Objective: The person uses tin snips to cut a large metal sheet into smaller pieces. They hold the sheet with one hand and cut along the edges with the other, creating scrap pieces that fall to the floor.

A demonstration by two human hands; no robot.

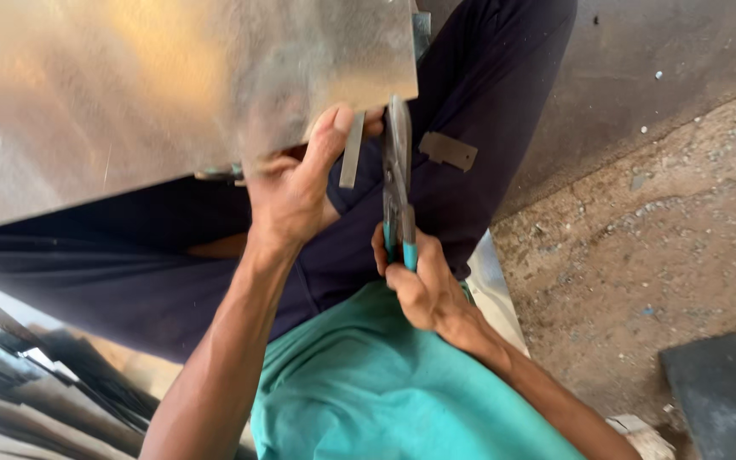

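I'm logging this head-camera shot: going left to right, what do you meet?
Stacked metal strips → left hand on the metal sheet → snips in the right hand → dirt floor → dark slab.

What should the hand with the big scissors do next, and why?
Probably squeeze the blue handles again to cut a little further. The right hand holds the metal shears with the blades at the lower edge of the metal sheet, and the left hand grips that edge right beside them. A thin strip already hangs down there, so the cut looks unfinished.
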